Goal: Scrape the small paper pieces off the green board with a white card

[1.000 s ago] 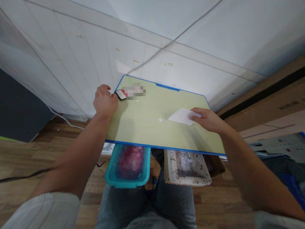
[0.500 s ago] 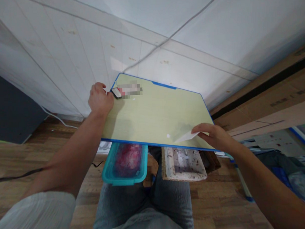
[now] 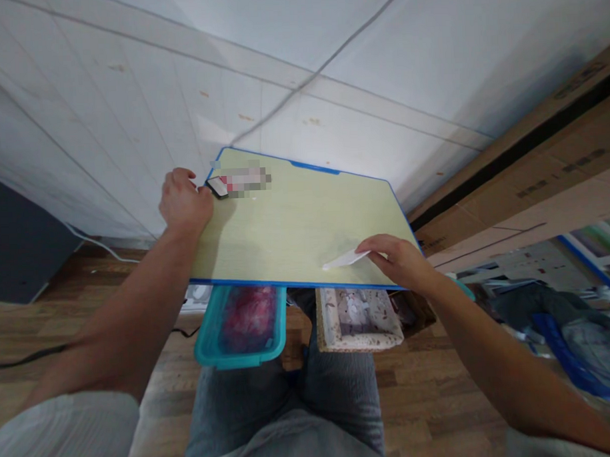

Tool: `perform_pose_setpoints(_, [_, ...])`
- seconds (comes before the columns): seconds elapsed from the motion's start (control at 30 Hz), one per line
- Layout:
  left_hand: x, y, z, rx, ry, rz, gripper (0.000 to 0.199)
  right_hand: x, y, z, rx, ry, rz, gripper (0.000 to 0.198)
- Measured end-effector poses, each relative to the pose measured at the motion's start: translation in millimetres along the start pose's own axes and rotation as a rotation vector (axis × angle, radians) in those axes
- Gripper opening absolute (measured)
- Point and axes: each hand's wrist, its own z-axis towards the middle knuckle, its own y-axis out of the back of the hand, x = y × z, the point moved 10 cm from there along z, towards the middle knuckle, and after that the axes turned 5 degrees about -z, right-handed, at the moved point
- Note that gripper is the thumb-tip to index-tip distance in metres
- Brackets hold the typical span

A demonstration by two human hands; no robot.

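My right hand (image 3: 393, 259) pinches a thin white piece of paper (image 3: 350, 259) low over the pale yellow tabletop (image 3: 289, 222) with blue edging. The paper's far tip meets the surface, where a small white scrap lay. At the table's left edge is my left hand (image 3: 187, 202), its fingers loosely bent and apart from the thumb, with nothing visible in it. Beside that thumb lies a flat dark-edged object with a white face (image 3: 217, 187), partly blurred out; its kind is unclear. A tiny white speck (image 3: 254, 198) sits nearby.
Below the table's front edge stand a teal bin (image 3: 204, 345) with pinkish contents and a patterned lined basket (image 3: 359, 343). A white wall (image 3: 260, 77) with a cable borders the back. Long cardboard boxes (image 3: 533, 174) lean at the right.
My right hand has moved the paper left across the tabletop, so its tip now reaches the white scrap. My left hand stays at the table's edge. The camera view has shifted slightly.
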Motion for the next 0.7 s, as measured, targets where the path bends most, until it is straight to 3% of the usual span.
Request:
perform_pose_setpoints(0.23, [4.0, -0.8, 0.3, -0.005, 0.017, -0.069, 0.033, -35.6, 16.3, -52.2, 0.087, -0.075, 0.021, 0.025])
perform_pose_setpoints(0.33, [5.4, -3.2, 2.0, -0.012, -0.009, -0.061, 0.033, -38.5, 21.9, -62.0, 0.061, -0.137, 0.000, 0.025])
perform_pose_setpoints(0.53, [9.4, -2.1, 2.7, -0.033, 0.030, -0.076, 0.034, -36.7, 13.0, -49.7, 0.033, -0.248, -0.014, 0.028])
perform_pose_setpoints(0.7, [9.1, 1.2, 2.8, -0.026, 0.050, -0.096, 0.034, -79.0, 0.6, -10.3, -0.021, -0.602, 0.190, 0.028])
